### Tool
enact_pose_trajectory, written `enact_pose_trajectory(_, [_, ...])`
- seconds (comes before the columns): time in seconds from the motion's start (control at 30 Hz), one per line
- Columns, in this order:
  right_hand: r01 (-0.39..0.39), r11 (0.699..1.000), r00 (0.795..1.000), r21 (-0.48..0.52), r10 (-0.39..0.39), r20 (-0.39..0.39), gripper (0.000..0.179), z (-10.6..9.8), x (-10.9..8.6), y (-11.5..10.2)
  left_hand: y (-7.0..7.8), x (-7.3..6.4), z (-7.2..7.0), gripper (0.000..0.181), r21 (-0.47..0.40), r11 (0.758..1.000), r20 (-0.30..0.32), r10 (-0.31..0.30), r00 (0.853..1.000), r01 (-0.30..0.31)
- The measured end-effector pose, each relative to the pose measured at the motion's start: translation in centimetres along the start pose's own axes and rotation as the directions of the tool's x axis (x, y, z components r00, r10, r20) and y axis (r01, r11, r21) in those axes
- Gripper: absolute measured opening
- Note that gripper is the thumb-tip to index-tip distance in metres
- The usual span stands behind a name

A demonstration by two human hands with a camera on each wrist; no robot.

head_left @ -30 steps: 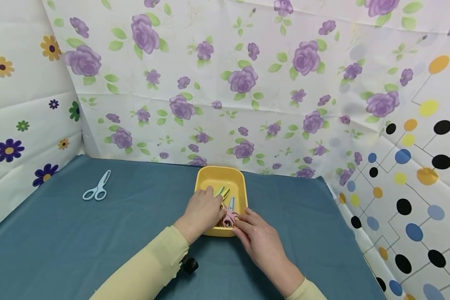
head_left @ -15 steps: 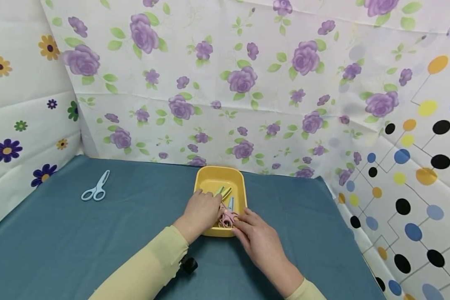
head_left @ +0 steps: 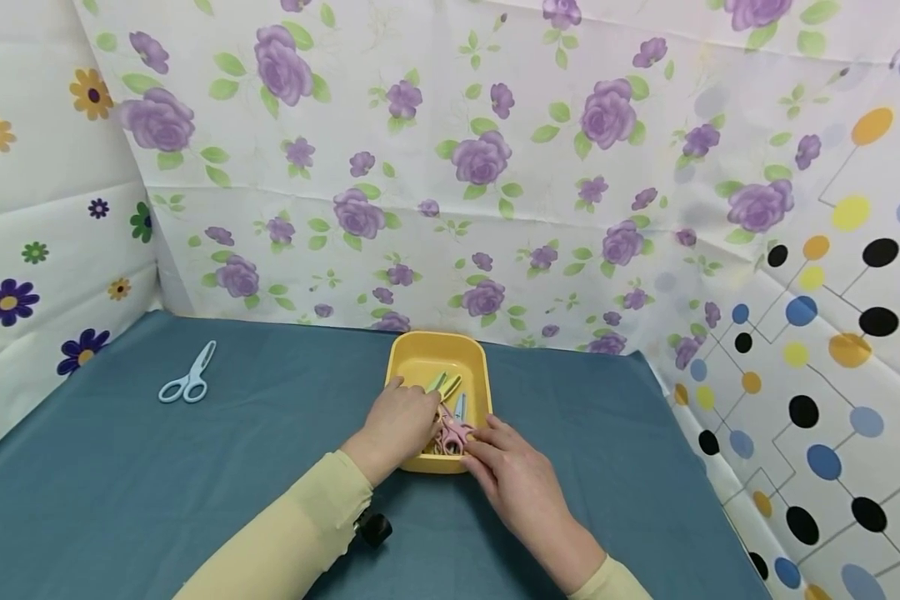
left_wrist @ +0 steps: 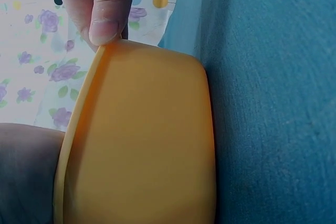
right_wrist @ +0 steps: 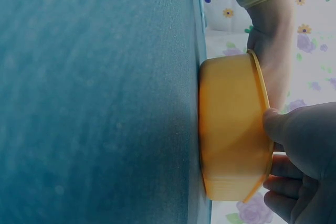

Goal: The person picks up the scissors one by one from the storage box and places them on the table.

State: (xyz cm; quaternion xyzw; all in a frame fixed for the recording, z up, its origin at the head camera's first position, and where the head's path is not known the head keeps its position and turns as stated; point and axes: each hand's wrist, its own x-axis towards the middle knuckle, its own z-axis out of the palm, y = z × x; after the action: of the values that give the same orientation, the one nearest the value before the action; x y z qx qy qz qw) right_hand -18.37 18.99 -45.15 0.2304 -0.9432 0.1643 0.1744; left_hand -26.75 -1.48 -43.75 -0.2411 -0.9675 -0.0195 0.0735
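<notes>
A yellow plastic tray (head_left: 437, 336) on the cloth holds several small scissors. Pink-handled scissors (head_left: 453, 435) lie at its near end, with a light blue blade (head_left: 461, 406) beside them. Farther in are yellow scissors (head_left: 452, 387) and a green tip (head_left: 437, 382). My left hand (head_left: 399, 423) reaches over the left rim, fingers down among the scissors; its fingertips are hidden, so I cannot tell what they hold. With the thumb outside the rim, my right hand (head_left: 521, 479) grips the tray's near right corner, also seen in the right wrist view as a hand (right_wrist: 310, 145).
Light blue scissors (head_left: 189, 383) lie apart at the left of the blue-green cloth (head_left: 285, 358). A flowered curtain (head_left: 390, 208) rises behind the cloth's back edge, and a dotted sheet (head_left: 832, 400) stands at the right. A black wrist device (head_left: 375, 529) shows under the left sleeve.
The left hand's raised knuckles have sunk slightly into the tray. The right hand stays on the corner. The whole head view has drifted slightly left.
</notes>
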Motion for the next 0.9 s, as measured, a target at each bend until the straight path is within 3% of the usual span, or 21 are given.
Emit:
enact_pose_trajectory(0.23, [0.007,1.000,1.000,0.010,-0.006,-0.008,0.026,0.02,-0.04,0.03,-0.01,-0.19,-0.10,0.040,-0.017,1.000,-0.022,0.021,1.000,-0.022])
enact_pose_trajectory(0.47, [-0.003,1.000,1.000,0.003,0.003,-0.001,0.028,0.04,-0.02,-0.02,0.08,-0.37,-0.10,0.040,0.000,0.998,-0.098,0.055,0.994,-0.055])
enact_pose_trajectory(0.9, [-0.005,1.000,1.000,-0.009,0.005,0.005,0.022,0.09,-0.02,-0.08,0.04,-0.21,-0.35,0.038,-0.014,0.998,-0.160,0.058,0.985,-0.061])
